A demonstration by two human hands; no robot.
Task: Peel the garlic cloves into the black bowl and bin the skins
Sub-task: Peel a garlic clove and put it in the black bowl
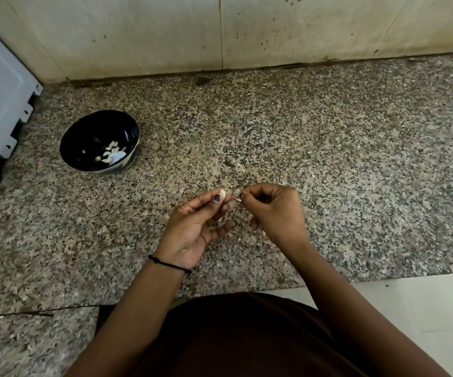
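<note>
Left hand (192,227) pinches garlic clove (222,194); right hand (274,210) pinches skin (237,197) (thin scrap).

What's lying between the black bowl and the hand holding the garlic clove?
Nothing: the head view shows only bare speckled counter between the black bowl and the left hand pinching the clove.

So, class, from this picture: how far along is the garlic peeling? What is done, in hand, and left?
Done: several peeled cloves lie in the black bowl. In hand: the left hand pinches a pale, bare-looking clove while the right hand pinches a scrap of skin beside it. Left: drop this clove in the bowl and bin the skin; no bin or unpeeled cloves show here.
</note>
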